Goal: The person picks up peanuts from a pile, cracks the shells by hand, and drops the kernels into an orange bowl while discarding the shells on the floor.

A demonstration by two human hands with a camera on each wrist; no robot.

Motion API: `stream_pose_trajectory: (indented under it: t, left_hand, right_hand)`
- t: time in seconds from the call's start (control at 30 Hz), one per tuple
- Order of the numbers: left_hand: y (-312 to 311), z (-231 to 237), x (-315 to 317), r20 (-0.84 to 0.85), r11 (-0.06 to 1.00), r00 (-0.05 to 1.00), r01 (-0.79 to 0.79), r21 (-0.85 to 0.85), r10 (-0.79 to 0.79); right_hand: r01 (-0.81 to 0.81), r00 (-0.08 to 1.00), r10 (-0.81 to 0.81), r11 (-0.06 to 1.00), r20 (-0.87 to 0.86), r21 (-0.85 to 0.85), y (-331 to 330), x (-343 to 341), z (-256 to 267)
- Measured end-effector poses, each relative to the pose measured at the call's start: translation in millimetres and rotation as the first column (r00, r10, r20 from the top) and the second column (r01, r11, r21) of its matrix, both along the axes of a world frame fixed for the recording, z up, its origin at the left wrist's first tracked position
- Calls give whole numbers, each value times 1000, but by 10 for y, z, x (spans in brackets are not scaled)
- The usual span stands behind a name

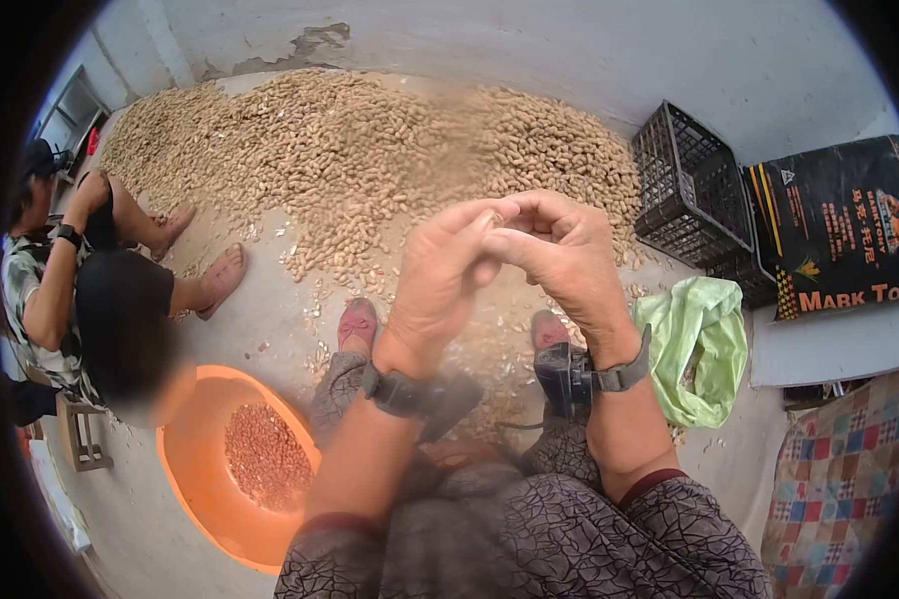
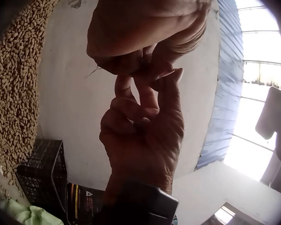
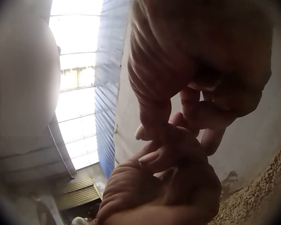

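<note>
Held up in front of the body, the left hand (image 1: 432, 280) and right hand (image 1: 579, 262) meet at their fingertips. Thumbs and forefingers pinch a small brownish thing (image 1: 496, 219), seemingly a peanut, mostly hidden by the fingers. In the left wrist view the left hand (image 2: 147, 30) is above, its fingers bent down onto the fingertips of the right hand (image 2: 142, 136). From the right wrist, the right hand (image 3: 201, 61) touches the left hand (image 3: 164, 183) below it. Beyond them a wide heap of unshelled peanuts (image 1: 370, 150) lies along the wall.
An orange basin (image 1: 195, 479) with reddish kernels (image 1: 267, 454) stands at lower left, beside a seated person (image 1: 60, 290). To the right are a black crate (image 1: 684, 190), a green sack (image 1: 684, 329) and a black printed bag (image 1: 839, 215). Loose shells lie around the feet.
</note>
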State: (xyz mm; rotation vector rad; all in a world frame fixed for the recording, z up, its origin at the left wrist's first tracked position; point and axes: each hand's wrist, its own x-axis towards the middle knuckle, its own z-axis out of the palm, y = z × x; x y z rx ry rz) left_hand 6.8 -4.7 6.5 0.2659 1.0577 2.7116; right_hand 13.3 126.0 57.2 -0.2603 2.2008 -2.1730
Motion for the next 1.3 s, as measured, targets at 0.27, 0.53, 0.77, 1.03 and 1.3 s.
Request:
stream_pose_trajectory:
  t: [0.27, 0.53, 0.77, 1.03, 1.3]
  left_hand:
    - [69, -6, -7, -44, 985, 989, -148, -94, 144]
    - [14, -45, -68, 100, 981, 989, -86, -176, 105]
    - [-78, -125, -87, -5, 905, 998, 58, -421, -66]
    - [-29, -51, -46, 118, 975, 993, 43, -216, -18]
    - [-3, -84, -53, 150, 995, 986, 77, -55, -68]
  right_hand:
    - [-3, 997, 2, 1000, 71, 12, 98, -28, -53]
    - [98, 990, -89, 992, -106, 82, 2, -32, -192]
    - [214, 937, -51, 866, -346, 451, 42, -72, -331]
    - [76, 989, -58, 988, -136, 136, 43, -49, -212]
    - [97, 986, -94, 995, -139, 16, 26, -29, -159]
